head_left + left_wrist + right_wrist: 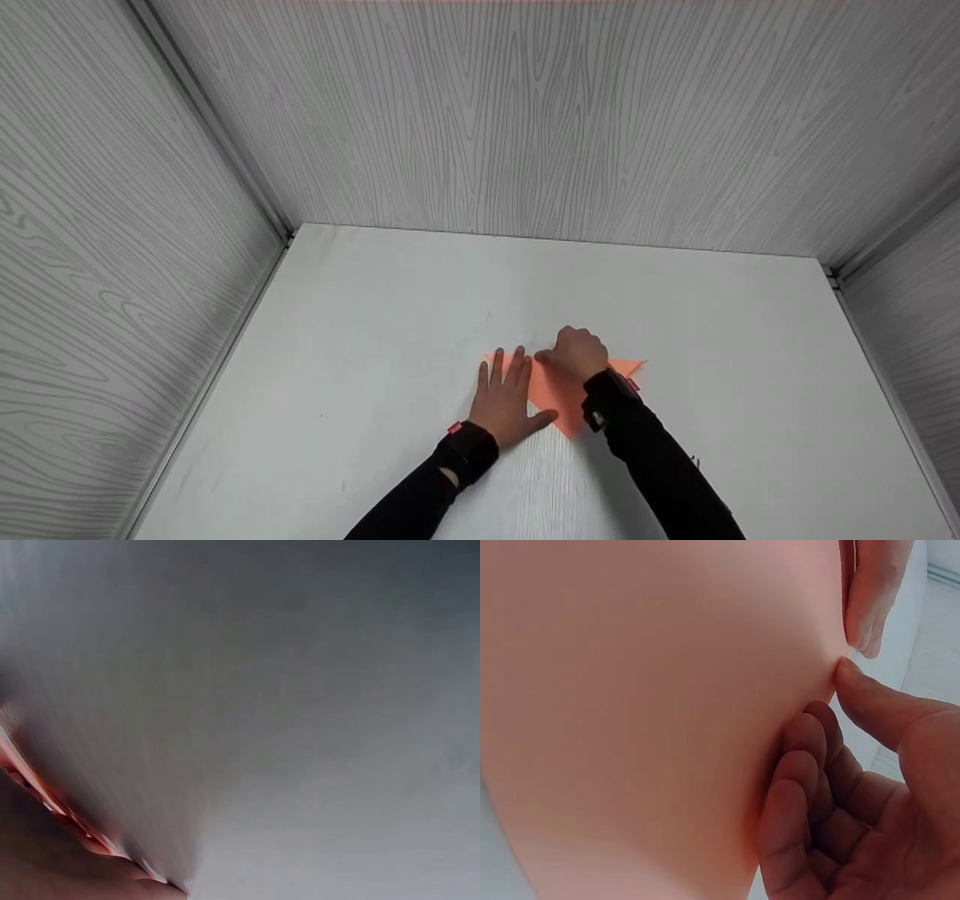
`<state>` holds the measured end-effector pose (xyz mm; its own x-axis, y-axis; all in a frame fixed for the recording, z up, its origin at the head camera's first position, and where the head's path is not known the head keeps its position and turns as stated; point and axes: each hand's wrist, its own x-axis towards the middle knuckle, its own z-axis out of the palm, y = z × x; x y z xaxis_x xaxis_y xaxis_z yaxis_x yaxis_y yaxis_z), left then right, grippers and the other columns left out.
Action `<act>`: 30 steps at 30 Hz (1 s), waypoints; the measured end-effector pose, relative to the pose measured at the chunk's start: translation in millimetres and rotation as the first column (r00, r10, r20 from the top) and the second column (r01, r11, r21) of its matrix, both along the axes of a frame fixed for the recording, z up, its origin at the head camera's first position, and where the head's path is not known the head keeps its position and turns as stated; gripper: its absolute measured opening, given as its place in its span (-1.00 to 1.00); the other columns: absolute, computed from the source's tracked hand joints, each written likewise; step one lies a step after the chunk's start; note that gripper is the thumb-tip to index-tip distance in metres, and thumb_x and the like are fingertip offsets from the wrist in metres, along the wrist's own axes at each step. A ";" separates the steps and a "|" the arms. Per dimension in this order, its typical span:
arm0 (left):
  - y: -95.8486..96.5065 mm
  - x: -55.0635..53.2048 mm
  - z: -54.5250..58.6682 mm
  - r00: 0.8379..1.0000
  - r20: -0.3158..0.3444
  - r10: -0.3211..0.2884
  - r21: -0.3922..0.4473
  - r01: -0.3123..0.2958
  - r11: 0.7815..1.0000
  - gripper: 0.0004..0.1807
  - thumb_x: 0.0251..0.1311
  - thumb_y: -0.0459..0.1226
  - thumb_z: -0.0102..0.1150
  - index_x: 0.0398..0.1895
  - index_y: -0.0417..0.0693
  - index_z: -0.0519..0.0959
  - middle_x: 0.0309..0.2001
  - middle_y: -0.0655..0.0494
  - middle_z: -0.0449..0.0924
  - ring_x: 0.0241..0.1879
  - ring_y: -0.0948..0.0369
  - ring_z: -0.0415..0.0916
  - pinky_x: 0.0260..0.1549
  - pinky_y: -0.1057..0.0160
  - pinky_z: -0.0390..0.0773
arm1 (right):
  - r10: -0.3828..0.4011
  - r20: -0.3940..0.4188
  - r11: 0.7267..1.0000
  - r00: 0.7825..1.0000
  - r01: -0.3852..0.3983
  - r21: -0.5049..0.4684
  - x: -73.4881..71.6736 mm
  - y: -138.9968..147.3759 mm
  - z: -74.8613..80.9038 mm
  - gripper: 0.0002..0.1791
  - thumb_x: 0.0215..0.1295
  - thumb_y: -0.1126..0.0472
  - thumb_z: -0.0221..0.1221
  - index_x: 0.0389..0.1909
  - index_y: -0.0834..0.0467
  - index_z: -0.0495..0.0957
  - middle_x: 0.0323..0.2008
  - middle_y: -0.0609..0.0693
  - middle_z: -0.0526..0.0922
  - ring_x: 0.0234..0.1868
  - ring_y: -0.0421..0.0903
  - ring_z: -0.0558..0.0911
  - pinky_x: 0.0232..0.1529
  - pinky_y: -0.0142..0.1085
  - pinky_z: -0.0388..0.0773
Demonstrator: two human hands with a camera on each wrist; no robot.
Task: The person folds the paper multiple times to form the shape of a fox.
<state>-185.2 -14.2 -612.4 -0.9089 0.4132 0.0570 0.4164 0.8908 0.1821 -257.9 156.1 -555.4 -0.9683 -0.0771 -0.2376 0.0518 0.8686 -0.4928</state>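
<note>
A sheet of orange paper (553,390) lies on the white tabletop, folded into a triangle with one corner toward the person. My left hand (506,409) rests flat across its left part, fingers spread and thumb reaching over the lower left edge. At the far edge is my right hand (577,356), fingers curled and thumb stretched toward the left fingertips. In the right wrist view, the right thumb (855,686) presses the paper's edge, with the curled fingers against it. Only a dark sliver of the left hand (75,870) shows in the left wrist view.
Grey wood-grain panels stand behind the table (360,300) and along both sides. The back panel (480,120) rises from the table's far edge. Black sleeves and wrist bands (469,450) cover both forearms.
</note>
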 end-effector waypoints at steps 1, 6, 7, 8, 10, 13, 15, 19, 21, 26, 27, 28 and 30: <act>0.6 0.0 1.2 1.000 -0.001 -0.001 -0.001 0.001 1.000 0.09 0.34 0.43 0.05 0.67 -0.11 0.16 0.69 -0.08 0.12 0.67 -0.21 0.06 0.57 -0.28 0.20 | -0.003 0.004 1.000 1.000 0.003 0.004 -0.7 0.8 0.3 -0.51 0.39 0.00 0.36 -0.66 0.07 0.40 -0.70 -0.10 0.32 -0.58 -0.14 0.36 -0.47 -0.24 0.25; 1.2 1.2 6.9 1.000 -0.002 -0.005 0.008 0.005 1.000 0.07 0.35 0.41 0.06 0.66 -0.13 0.18 0.68 -0.10 0.15 0.66 -0.22 0.09 0.56 -0.28 0.21 | 0.017 0.029 1.000 0.999 -0.016 -0.008 -6.0 6.2 2.2 -0.54 0.40 0.01 0.35 -0.62 0.06 0.39 -0.68 -0.09 0.35 -0.55 -0.13 0.37 -0.41 -0.23 0.27; 0.8 1.6 7.8 1.000 0.001 -0.005 0.015 0.005 1.000 0.07 0.35 0.41 0.07 0.66 -0.13 0.19 0.68 -0.10 0.15 0.66 -0.23 0.09 0.56 -0.28 0.20 | 0.024 0.033 1.000 0.999 -0.023 -0.020 -6.9 7.7 2.1 -0.55 0.40 0.03 0.35 -0.62 0.06 0.40 -0.67 -0.08 0.37 -0.56 -0.13 0.38 -0.40 -0.23 0.27; 0.6 1.6 7.7 1.000 0.006 -0.005 0.018 0.004 1.000 0.07 0.35 0.40 0.07 0.66 -0.13 0.19 0.68 -0.10 0.14 0.66 -0.22 0.08 0.56 -0.28 0.20 | 0.034 0.035 0.999 0.999 -0.033 -0.033 -7.8 9.1 2.0 -0.55 0.40 0.05 0.34 -0.64 0.05 0.39 -0.68 -0.09 0.36 -0.57 -0.13 0.36 -0.41 -0.24 0.26; 0.2 1.8 7.3 1.000 0.022 0.001 0.025 -0.001 1.000 0.07 0.35 0.41 0.07 0.67 -0.12 0.17 0.69 -0.09 0.11 0.68 -0.22 0.05 0.58 -0.28 0.17 | 0.051 0.037 0.997 0.998 -0.049 -0.053 -8.9 11.5 0.8 -0.55 0.40 0.07 0.33 -0.66 0.04 0.39 -0.70 -0.10 0.35 -0.59 -0.14 0.34 -0.42 -0.25 0.25; 0.0 2.2 6.8 0.999 0.034 0.008 0.026 -0.009 1.000 0.08 0.34 0.42 0.06 0.67 -0.11 0.17 0.70 -0.07 0.09 0.68 -0.20 0.03 0.59 -0.27 0.15 | 0.065 0.048 0.996 0.997 -0.062 -0.066 -10.4 15.1 0.5 -0.55 0.39 0.11 0.32 -0.69 0.04 0.42 -0.74 -0.11 0.35 -0.63 -0.16 0.32 -0.46 -0.28 0.25; -0.4 2.0 6.6 0.999 0.035 0.014 0.017 -0.015 1.000 0.09 0.33 0.43 0.05 0.67 -0.10 0.16 0.71 -0.05 0.09 0.69 -0.19 0.03 0.59 -0.27 0.15 | 0.066 0.056 0.996 0.996 -0.063 -0.062 -11.2 18.1 1.1 -0.55 0.38 0.11 0.32 -0.70 0.06 0.44 -0.75 -0.12 0.35 -0.64 -0.17 0.33 -0.48 -0.30 0.25; 2.2 1.5 5.7 0.999 0.026 0.018 0.012 -0.018 1.000 0.10 0.32 0.43 0.07 0.66 -0.12 0.18 0.70 -0.06 0.11 0.68 -0.19 0.05 0.58 -0.27 0.18 | 0.055 0.070 0.998 0.996 -0.052 -0.043 -9.3 33.8 4.0 -0.56 0.35 0.14 0.32 -0.74 0.08 0.46 -0.77 -0.14 0.37 -0.66 -0.19 0.34 -0.50 -0.32 0.26; 2.7 1.4 6.1 0.999 0.033 0.017 0.021 -0.018 1.000 0.10 0.32 0.42 0.09 0.66 -0.13 0.19 0.69 -0.06 0.12 0.68 -0.20 0.05 0.58 -0.27 0.18 | 0.045 0.069 0.998 0.997 -0.043 -0.036 -7.5 43.4 5.3 -0.54 0.33 0.16 0.31 -0.77 0.06 0.43 -0.78 -0.14 0.36 -0.67 -0.19 0.35 -0.50 -0.32 0.26; 2.9 1.5 9.7 0.998 0.059 0.016 0.058 -0.020 0.998 0.09 0.31 0.39 0.14 0.66 -0.15 0.19 0.70 -0.08 0.11 0.68 -0.21 0.03 0.59 -0.28 0.14 | 0.024 0.043 1.000 0.999 -0.024 -0.012 -3.4 70.9 6.9 -0.51 0.27 0.18 0.29 -0.82 0.00 0.34 -0.80 -0.16 0.32 -0.67 -0.18 0.32 -0.50 -0.32 0.25; 2.7 1.5 10.1 0.998 0.062 0.017 0.063 -0.020 0.998 0.09 0.31 0.39 0.15 0.66 -0.15 0.19 0.69 -0.08 0.11 0.68 -0.21 0.02 0.59 -0.28 0.14 | 0.022 0.044 1.000 0.999 -0.022 -0.005 -3.0 76.6 7.0 -0.51 0.26 0.17 0.28 -0.83 0.00 0.34 -0.81 -0.16 0.31 -0.67 -0.18 0.32 -0.51 -0.32 0.25; 2.6 1.6 10.3 0.998 0.065 0.018 0.068 -0.022 0.997 0.09 0.31 0.38 0.15 0.66 -0.15 0.19 0.70 -0.08 0.11 0.69 -0.21 0.02 0.60 -0.28 0.13 | 0.016 0.047 1.000 0.999 -0.017 0.004 -2.6 82.4 7.0 -0.52 0.26 0.17 0.28 -0.83 0.01 0.34 -0.81 -0.17 0.31 -0.67 -0.18 0.32 -0.51 -0.32 0.25; 2.4 1.7 9.9 0.997 0.071 0.018 0.074 -0.023 0.997 0.09 0.31 0.38 0.15 0.66 -0.15 0.19 0.70 -0.08 0.10 0.69 -0.21 0.01 0.60 -0.29 0.12 | 0.005 0.058 1.000 0.998 -0.007 0.027 -1.9 93.4 7.2 -0.53 0.26 0.15 0.27 -0.83 0.02 0.36 -0.81 -0.17 0.31 -0.67 -0.18 0.33 -0.52 -0.33 0.25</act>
